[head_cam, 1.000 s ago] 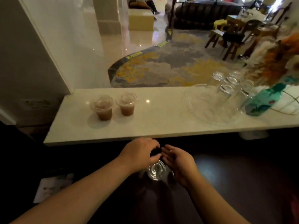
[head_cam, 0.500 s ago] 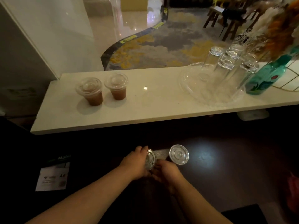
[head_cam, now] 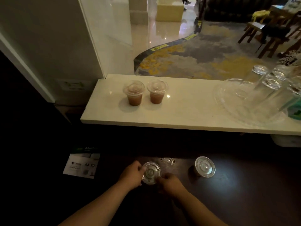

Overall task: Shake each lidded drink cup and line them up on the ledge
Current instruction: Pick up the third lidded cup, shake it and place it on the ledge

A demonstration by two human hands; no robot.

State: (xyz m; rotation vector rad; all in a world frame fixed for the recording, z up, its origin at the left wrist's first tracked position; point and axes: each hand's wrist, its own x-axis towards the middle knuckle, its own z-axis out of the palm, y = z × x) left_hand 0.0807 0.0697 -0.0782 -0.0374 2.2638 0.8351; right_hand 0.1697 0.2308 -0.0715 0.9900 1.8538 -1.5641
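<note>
On the long white stone ledge (head_cam: 187, 111), toward its left end, two clear plastic cups with domed clear lids stand side by side, upright and just apart: the left brown-drink cup (head_cam: 133, 92) and the right brown-drink cup (head_cam: 157, 91), each roughly half full of a brown liquid. Below the ledge, on the dark wooden counter (head_cam: 244, 193), a third clear lidded cup (head_cam: 151, 172) is seen from above, its contents hidden. The left hand (head_cam: 131, 175) curls against this cup's left side, fingers closed around the lid's rim; the right hand (head_cam: 171, 182) presses in from the lower right, its fingers bent at the lid's edge. To the right of that cup, well apart, a fourth clear lidded cup (head_cam: 204, 167) stands alone, untouched.

Left of the hands lies a white printed paper pack (head_cam: 82, 165). At the ledge's right end, upturned clear drinking glasses (head_cam: 270, 82) stand on a clear round glass tray (head_cam: 231, 105).
</note>
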